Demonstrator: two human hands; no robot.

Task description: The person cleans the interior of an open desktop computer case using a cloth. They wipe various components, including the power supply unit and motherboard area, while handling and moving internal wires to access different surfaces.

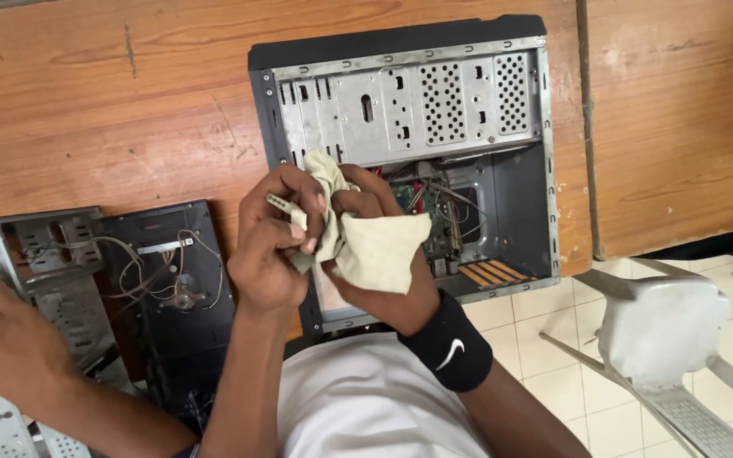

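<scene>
Both hands (pixel 277 242) (pixel 375 254) grip the cream cloth (pixel 375 246) bunched between them.

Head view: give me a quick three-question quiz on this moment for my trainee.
1. True or false: both hands, left hand and right hand, grip the pale cloth.
2. What lies right under the hands? A) an open computer case B) a keyboard C) a monitor
3. Fill in: another person's hand rests on a second opened case at the ____ edge of the view.

Key: 1 true; 2 A; 3 left. The left hand also pinches a small pale part, too small to identify. Both cases lie on the wooden table.
</scene>
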